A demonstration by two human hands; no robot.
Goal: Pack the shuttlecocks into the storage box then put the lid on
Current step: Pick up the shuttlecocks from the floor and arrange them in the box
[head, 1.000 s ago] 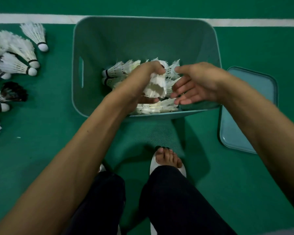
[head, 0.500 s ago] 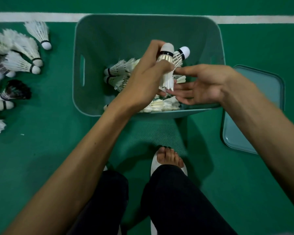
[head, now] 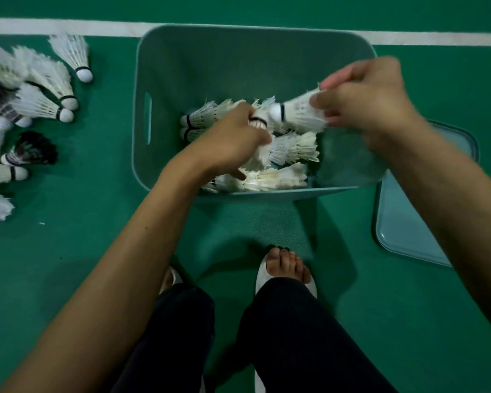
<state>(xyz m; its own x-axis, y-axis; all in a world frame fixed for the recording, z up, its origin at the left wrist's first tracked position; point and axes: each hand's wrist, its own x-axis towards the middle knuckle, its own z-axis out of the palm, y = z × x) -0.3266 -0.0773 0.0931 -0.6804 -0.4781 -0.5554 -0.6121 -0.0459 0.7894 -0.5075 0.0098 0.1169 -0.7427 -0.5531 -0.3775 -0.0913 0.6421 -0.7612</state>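
Observation:
A teal storage box (head: 238, 52) stands open on the green floor with several white shuttlecocks (head: 292, 148) lying in its near half. My left hand (head: 233, 137) is low inside the box and grips a white shuttlecock (head: 257, 124), cork pointing up and away. My right hand (head: 363, 100), blurred, hovers over the box's right side and pinches the feathers of another white shuttlecock (head: 298, 112), whose cork points left. The teal lid (head: 403, 228) lies flat on the floor to the right of the box, partly behind my right forearm.
Several loose shuttlecocks (head: 40, 89) lie on the floor left of the box, one of them black-feathered (head: 31, 151). A white court line (head: 68, 26) runs behind the box. My feet in white sandals (head: 284, 273) stand just in front of it.
My left hand dropped from above the box down among the shuttlecocks. My right hand, earlier flat and empty, rose to the right and took hold of one shuttlecock by its feathers.

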